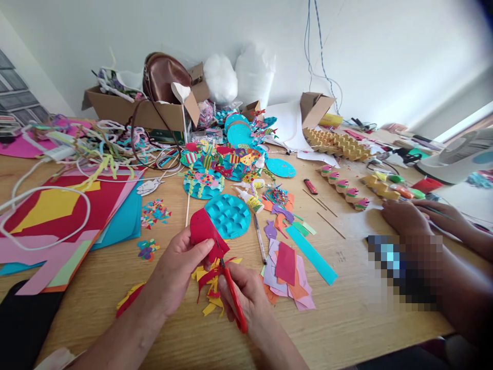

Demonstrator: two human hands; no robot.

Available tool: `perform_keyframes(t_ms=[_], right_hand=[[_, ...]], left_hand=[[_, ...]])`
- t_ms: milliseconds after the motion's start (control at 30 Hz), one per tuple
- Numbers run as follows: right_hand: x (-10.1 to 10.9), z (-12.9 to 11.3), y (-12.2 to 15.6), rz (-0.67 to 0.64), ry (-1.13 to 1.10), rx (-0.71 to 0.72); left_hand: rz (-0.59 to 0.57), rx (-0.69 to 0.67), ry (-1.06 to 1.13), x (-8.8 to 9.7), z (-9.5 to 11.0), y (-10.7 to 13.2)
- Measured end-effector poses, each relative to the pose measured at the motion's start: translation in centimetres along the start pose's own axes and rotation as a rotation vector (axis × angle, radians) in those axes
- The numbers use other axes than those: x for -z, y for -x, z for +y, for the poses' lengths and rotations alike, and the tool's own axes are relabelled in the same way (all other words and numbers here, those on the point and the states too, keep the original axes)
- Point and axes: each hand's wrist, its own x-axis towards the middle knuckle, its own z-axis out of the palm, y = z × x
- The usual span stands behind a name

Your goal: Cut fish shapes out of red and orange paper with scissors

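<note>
**Red paper under the scissors at the near edge of a crowded tabletop**

At the far left a stack of coloured sheets (57, 216), red, yellow, pink and teal, lies flat with a white cord (46, 195) looped across it. Behind it, against the wall, a cardboard box (127, 108) carries a brown bag (164, 77).

Nearer the middle, small paper bits (154, 211) are scattered on the bare wood. The left hand (175, 267) comes in from the lower left. Its fingers are closed in a pinch on a piece of red paper (204, 234), thumb on the near face, and hold it up just above the tabletop (346, 318), in front of a teal disc (228, 216) with a bumpy surface.

Just to the right, the right hand (246, 293) has its fingers curled tight about the red handles of a pair of scissors (233, 298). The blades point up and meet the lower edge of the red paper. Yellow and red offcuts (210, 295) lie under both hands.

Further right come a small glue bottle (246, 198), a pencil (260, 239), a heap of purple, orange and magenta scraps (287, 272) and a long teal strip (311, 254). Beyond these lie a red lighter (310, 186) and thin wooden sticks (330, 225).

At the right edge another person's hands (404, 218) rest on the wood, well apart from the scissors, near a white iron (458, 156).
</note>
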Motion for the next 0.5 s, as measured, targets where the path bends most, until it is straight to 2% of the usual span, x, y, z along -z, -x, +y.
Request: perform_keyframes(t_ms=[500], right_hand=[[-0.1,-1.2,0.0,0.006,-0.009,-0.005]], left_hand=[[-0.003,-0.008,-0.027,0.1,-0.1,0.0]])
